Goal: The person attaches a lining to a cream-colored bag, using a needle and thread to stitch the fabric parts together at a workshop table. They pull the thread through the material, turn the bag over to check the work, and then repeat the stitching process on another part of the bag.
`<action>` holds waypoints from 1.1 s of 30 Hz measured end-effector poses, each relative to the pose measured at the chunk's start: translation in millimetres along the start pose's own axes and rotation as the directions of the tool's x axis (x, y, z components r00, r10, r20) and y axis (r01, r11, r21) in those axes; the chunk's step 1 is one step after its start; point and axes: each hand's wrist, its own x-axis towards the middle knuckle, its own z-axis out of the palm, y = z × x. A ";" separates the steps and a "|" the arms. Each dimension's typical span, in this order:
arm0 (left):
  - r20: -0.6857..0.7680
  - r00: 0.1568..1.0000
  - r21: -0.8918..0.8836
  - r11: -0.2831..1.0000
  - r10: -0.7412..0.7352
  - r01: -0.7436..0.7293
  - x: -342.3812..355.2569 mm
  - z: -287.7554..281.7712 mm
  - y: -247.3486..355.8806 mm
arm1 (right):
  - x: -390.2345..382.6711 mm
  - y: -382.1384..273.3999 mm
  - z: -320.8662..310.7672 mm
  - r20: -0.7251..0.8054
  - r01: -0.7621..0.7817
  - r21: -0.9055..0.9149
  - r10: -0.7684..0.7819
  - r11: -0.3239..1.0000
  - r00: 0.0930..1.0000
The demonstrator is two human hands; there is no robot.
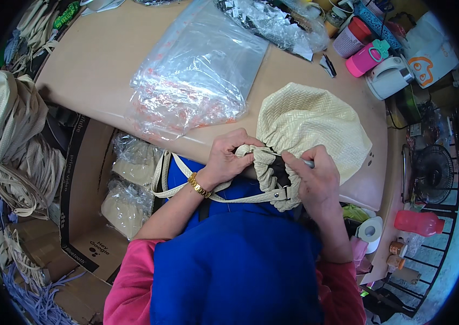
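A cream handbag (pixel 316 124) with a woven-pattern surface lies partly on the table's near edge, its gathered mouth turned toward me and its dark lining (pixel 280 172) showing. My left hand (pixel 226 154) pinches the gathered rim between thumb and fingers. Close beside it, my right hand (pixel 316 176) is closed at the same rim. A slim pale tool (pixel 309 163) peeks out between its fingers; its kind is mostly hidden. A cream shoulder strap (pixel 245 199) loops from the bag to the left, below my left wrist.
Clear plastic bags (pixel 197 76) cover the table's middle. An open cardboard box (pixel 86 216) at left holds wrapped cream bags (pixel 127 208). More cream bags (pixel 15 141) hang at far left. A pink bottle (pixel 362 62), a white kettle (pixel 389 77) and a black fan (pixel 432 173) stand at right.
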 end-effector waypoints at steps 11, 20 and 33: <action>0.020 1.000 -0.022 1.000 0.020 -0.020 -0.3 0.1 -2.7 | 6.5 -3.9 -3.6 0.045 0.041 -0.006 -0.040 0.999 0.998; 0.043 0.999 -0.036 0.999 -0.008 0.010 0.0 -2.1 -2.2 | 15.4 6.2 -5.6 0.106 0.019 0.124 -0.033 0.992 0.994; 0.020 1.000 -0.047 0.999 0.005 -0.004 -0.4 -1.0 -4.3 | 13.3 24.6 4.1 0.137 -0.139 0.564 0.074 0.814 0.988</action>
